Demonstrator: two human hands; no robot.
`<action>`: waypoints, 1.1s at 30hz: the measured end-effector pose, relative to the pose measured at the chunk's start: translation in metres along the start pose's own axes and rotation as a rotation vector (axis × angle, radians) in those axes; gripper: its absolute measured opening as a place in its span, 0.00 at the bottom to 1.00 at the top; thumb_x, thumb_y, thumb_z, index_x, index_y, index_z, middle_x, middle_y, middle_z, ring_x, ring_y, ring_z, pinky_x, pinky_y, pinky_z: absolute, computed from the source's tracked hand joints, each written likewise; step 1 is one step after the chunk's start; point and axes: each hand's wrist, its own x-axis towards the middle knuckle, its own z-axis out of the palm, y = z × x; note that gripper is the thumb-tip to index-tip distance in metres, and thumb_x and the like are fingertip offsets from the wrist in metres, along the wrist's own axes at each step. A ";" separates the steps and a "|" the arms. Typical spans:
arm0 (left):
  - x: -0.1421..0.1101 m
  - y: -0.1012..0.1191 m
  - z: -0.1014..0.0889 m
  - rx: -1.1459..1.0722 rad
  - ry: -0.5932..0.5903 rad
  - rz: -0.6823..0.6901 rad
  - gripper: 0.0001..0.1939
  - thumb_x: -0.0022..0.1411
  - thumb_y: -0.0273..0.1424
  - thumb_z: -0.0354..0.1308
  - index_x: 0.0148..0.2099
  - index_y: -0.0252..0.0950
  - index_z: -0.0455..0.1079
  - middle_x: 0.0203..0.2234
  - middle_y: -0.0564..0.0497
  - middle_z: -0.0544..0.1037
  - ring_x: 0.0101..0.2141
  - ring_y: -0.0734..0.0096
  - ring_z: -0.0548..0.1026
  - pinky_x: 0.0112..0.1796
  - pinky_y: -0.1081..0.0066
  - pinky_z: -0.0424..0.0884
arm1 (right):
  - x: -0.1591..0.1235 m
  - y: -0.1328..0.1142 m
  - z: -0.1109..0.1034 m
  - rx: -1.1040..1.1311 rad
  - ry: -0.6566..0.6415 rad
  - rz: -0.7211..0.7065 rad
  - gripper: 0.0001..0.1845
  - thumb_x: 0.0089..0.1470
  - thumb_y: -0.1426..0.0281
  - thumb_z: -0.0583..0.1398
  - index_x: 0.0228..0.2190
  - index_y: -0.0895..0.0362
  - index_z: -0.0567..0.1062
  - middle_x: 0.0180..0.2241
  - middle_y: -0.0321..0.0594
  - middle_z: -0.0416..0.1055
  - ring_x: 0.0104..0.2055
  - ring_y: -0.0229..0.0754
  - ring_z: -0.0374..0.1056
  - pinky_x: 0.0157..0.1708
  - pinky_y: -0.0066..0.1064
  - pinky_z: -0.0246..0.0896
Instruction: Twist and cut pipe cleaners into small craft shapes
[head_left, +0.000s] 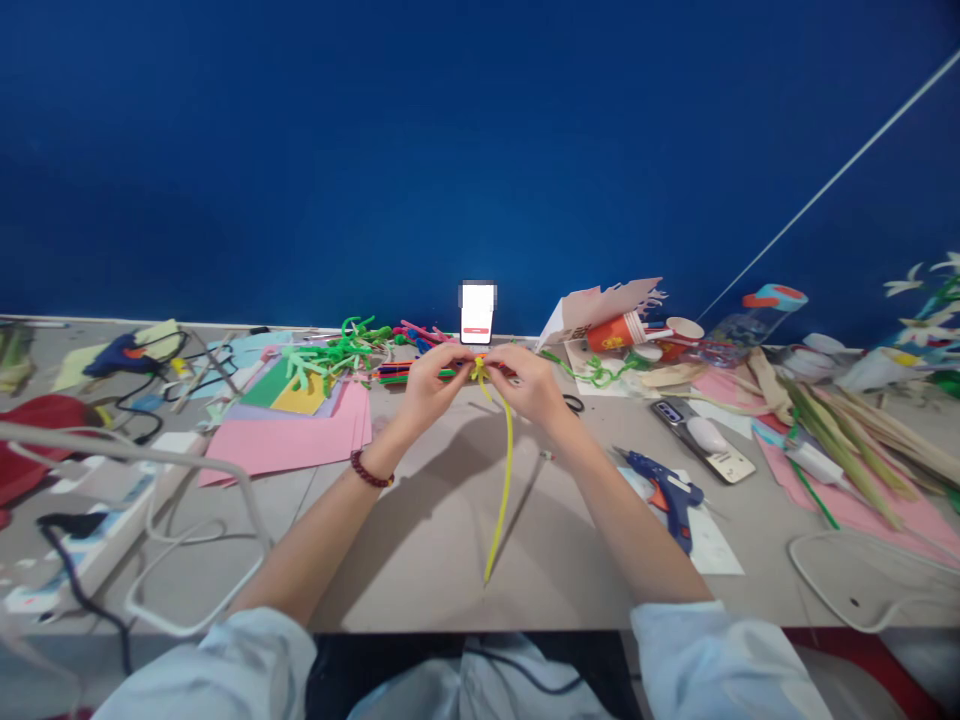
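Both my hands meet above the middle of the table, fingertips pinched together. Between them is a yellow pipe cleaner point(510, 450), its upper end bent into a small knotted shape and its long tail hanging toward the tabletop. My left hand point(436, 382) grips the bent part from the left, a dark bead bracelet on that wrist. From the other side my right hand point(531, 382) pinches the same part; the exact finger contact is too small to make out. Just beyond the hands a phone point(478, 312) with a lit white screen stands upright against the blue wall.
Left lie pink paper sheets point(292, 440), green pipe cleaners point(349, 345) and a white power strip point(112, 520) with looping cables. Right are a blue glue gun point(667, 495), a phone point(701, 440) lying flat, red paper cups point(619, 332), a clear bottle point(739, 330) and dried stalks point(847, 440).
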 end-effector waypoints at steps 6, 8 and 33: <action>-0.004 0.003 0.003 0.015 0.032 -0.039 0.04 0.60 0.29 0.55 0.36 0.35 0.71 0.31 0.49 0.78 0.31 0.72 0.75 0.32 0.74 0.73 | -0.002 -0.003 0.003 0.020 -0.036 0.080 0.08 0.58 0.68 0.53 0.34 0.56 0.73 0.34 0.44 0.74 0.36 0.41 0.70 0.33 0.31 0.69; -0.005 0.005 0.004 0.033 0.050 -0.051 0.04 0.60 0.29 0.55 0.36 0.35 0.71 0.31 0.49 0.78 0.31 0.73 0.75 0.32 0.74 0.73 | -0.001 -0.004 0.003 -0.003 -0.042 0.093 0.09 0.58 0.67 0.52 0.33 0.55 0.72 0.34 0.43 0.74 0.36 0.41 0.70 0.34 0.32 0.68; -0.002 0.012 0.007 -0.376 -0.043 -0.315 0.08 0.60 0.35 0.57 0.37 0.35 0.67 0.30 0.50 0.76 0.31 0.70 0.78 0.32 0.73 0.75 | -0.002 -0.003 0.002 0.341 0.063 0.405 0.09 0.53 0.63 0.59 0.31 0.56 0.73 0.32 0.40 0.72 0.32 0.39 0.71 0.31 0.31 0.71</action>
